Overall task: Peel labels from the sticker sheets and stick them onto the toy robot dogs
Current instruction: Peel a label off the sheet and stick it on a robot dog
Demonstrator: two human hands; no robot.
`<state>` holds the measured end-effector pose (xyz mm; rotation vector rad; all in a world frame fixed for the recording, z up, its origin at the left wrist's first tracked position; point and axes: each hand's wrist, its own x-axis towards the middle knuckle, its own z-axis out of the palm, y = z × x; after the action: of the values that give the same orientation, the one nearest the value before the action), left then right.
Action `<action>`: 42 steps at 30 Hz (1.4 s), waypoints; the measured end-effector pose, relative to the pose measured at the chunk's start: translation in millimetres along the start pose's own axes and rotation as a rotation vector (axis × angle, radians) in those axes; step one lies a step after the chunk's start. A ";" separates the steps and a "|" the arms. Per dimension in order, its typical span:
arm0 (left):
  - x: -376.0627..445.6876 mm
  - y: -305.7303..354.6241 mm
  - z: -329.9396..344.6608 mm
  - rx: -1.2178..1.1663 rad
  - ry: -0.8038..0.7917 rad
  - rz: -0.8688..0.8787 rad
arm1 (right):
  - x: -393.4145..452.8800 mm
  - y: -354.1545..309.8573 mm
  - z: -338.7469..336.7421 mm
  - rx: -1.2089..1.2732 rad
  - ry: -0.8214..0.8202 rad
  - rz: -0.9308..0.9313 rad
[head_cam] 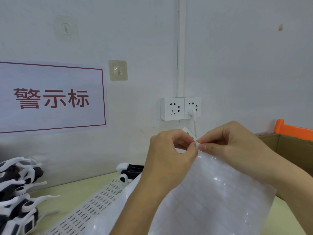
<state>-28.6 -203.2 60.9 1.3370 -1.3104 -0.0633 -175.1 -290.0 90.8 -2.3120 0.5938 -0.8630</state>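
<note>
Head view: you hold a glossy sticker sheet (211, 192) raised above the counter (81, 192), its top corner up in front of the wall. Your left hand (171, 158) has its grip closed in a pinch, thumb and forefinger tight on that top corner. Your right hand (237, 146) has its grip closed too, fingertips (203, 147) pinched at the same corner, touching the left thumb. A small white label (190, 134) with dark print stands up just behind the left fingers; whether it has come fully off the sheet cannot be told.

A second sticker sheet (94, 204), printed with rows of small labels, lies flat on the counter, running from the near edge toward the back, partly under your left forearm. One toy robot dog (130, 170), black and white, sits at the back edge of the counter against the wall, just left of your left hand. A pile of toy robot dogs (18, 192) lies at the left edge.

On the wall: a red-bordered sign (50, 97), two clear adhesive hooks (118, 70), a double socket (180, 108) with one plug in. A cardboard box (296, 150) stands at the right, with an orange bin (294, 128) behind it.
</note>
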 end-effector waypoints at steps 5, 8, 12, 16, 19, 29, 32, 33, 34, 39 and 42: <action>1.3 -2.8 -1.4 -0.053 -0.038 -0.044 | -0.7 0.4 -0.6 -0.013 -0.021 -0.011; 2.8 -3.5 -2.1 -0.101 -0.051 -0.109 | 0.6 2.4 -1.6 -0.033 -0.020 0.001; 3.3 -4.1 -2.4 -0.150 -0.044 -0.165 | -0.4 1.0 -1.6 -0.032 -0.028 0.007; 2.7 -4.3 -2.3 -0.092 -0.040 -0.136 | -0.8 0.6 -2.2 -0.023 -0.061 0.020; 4.8 -8.1 -5.6 -0.025 0.043 -0.149 | 0.4 3.9 -4.1 -0.002 -0.093 0.057; 12.2 -20.5 -37.8 -0.204 0.194 -0.279 | -0.2 51.2 -18.7 -0.449 -0.271 0.477; 10.9 -19.1 -32.3 -0.179 0.148 -0.231 | 4.6 47.5 -11.6 -0.317 -0.144 0.434; 10.0 -17.9 -30.7 -0.159 0.140 -0.195 | 5.9 41.0 -9.0 -0.135 -0.119 0.430; 9.4 -16.4 -29.1 -0.140 0.135 -0.150 | 6.7 32.3 -6.2 0.057 -0.134 0.427; 7.2 -11.6 -26.0 -0.001 0.196 0.210 | 2.2 -6.6 2.9 0.787 -0.273 0.530; 7.6 -14.8 -26.6 0.190 0.247 0.423 | -0.1 -17.0 0.9 0.945 -0.225 0.584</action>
<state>1.9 -196.0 63.1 1.1545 -1.3823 0.5131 -171.2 -277.3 101.4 -1.2515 0.5496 -0.4345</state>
